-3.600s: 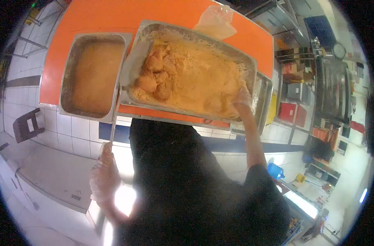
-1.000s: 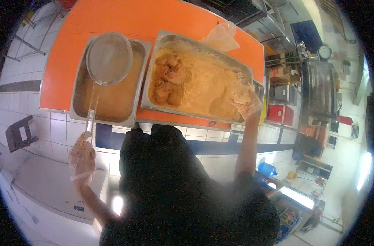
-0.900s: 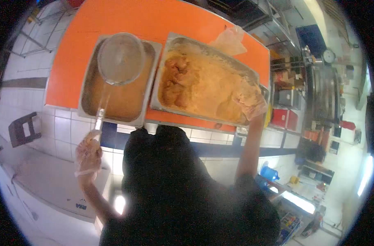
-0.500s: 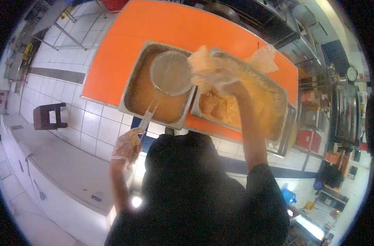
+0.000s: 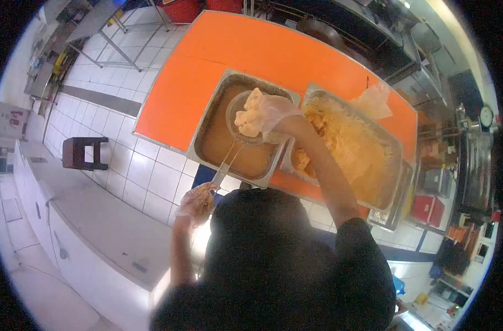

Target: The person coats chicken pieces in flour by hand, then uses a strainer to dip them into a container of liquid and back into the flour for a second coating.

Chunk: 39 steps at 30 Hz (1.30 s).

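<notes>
On the table (image 5: 171, 105), side by side: smaller pan (image 5: 209, 112) at left, larger pan (image 5: 393, 177) at right. Above the smaller pan: sieve (image 5: 236, 106), with handle across the near rim, in the left hand (image 5: 198, 202). Over the sieve: food piece (image 5: 249, 117), in the right hand (image 5: 279, 113). Behind the larger pan: plastic bag (image 5: 375, 101). Just beside its right end: further tray (image 5: 381, 218). On the floor, left of the table: stool (image 5: 85, 153).
</notes>
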Each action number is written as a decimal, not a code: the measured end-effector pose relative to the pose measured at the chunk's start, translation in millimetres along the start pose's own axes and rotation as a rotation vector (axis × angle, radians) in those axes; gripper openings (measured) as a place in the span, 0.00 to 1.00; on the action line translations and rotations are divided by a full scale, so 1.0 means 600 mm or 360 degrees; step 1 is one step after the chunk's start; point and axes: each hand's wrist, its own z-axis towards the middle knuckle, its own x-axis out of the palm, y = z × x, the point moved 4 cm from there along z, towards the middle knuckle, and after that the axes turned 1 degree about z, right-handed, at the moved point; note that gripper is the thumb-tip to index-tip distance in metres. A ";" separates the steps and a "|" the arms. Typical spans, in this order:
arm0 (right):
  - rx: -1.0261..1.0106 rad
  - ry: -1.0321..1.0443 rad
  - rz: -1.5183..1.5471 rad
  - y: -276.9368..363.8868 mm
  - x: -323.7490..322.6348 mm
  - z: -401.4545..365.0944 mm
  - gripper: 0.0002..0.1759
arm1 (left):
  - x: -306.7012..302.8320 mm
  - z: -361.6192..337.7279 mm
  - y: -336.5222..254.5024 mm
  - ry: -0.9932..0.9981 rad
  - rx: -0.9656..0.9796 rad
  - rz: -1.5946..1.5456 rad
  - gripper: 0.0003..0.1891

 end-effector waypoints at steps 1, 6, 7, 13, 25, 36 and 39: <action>0.0039 -0.0074 0.0004 -0.018 -0.006 -0.015 0.21 | -0.003 0.005 -0.010 0.0085 -0.0130 0.0116 0.14; 0.0174 -0.0522 -0.0275 -0.101 -0.034 -0.151 0.19 | 0.015 0.038 0.042 -0.0075 0.0093 0.0014 0.12; 0.0168 -0.0623 -0.0370 -0.112 -0.039 -0.181 0.18 | 0.005 0.035 0.024 -0.0030 -0.0078 -0.0488 0.11; 0.0969 -0.0591 0.0412 -0.045 -0.111 -0.289 0.21 | -0.009 0.065 0.008 0.0150 -0.0636 -0.1578 0.11; 0.1411 -0.0591 0.0825 -0.012 -0.083 -0.344 0.16 | 0.002 0.070 0.009 -0.0044 0.0124 0.0364 0.12; 0.1400 -0.1136 0.1273 -0.076 -0.011 -0.478 0.17 | 0.007 0.024 0.001 -0.0083 -0.0027 -0.0028 0.14; 0.1393 -0.1131 0.1081 -0.064 -0.027 -0.488 0.16 | 0.013 0.013 -0.004 -0.0230 0.0291 0.0172 0.16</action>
